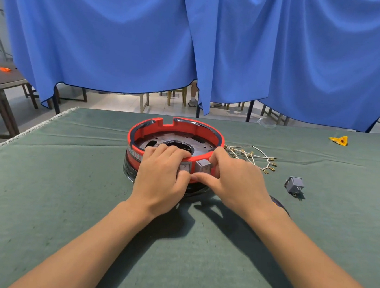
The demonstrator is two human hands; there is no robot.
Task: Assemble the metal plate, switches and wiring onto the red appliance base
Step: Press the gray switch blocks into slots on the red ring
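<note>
The round red appliance base [176, 129] stands on the green table cloth, with the dark metal plate [159, 141] lying inside it. In its near wall sit two grey switches: one [185, 167] flush in its slot, the other [203, 165] tilted and sticking out. My left hand [161, 175] grips the near rim, fingers curled over the top and thumb under the left switch. The tilted switch is pinched by my right hand [232, 177], fingers above and thumb below. A third grey switch [294, 185] lies loose to the right. The white wiring bundle [252, 157] lies just right of the base.
A yellow triangular piece [339, 140] lies at the far right of the table. A clear plastic bit [266, 123] sits at the far edge. Blue curtains hang behind the table. A dark object [280, 204] peeks out beside my right wrist.
</note>
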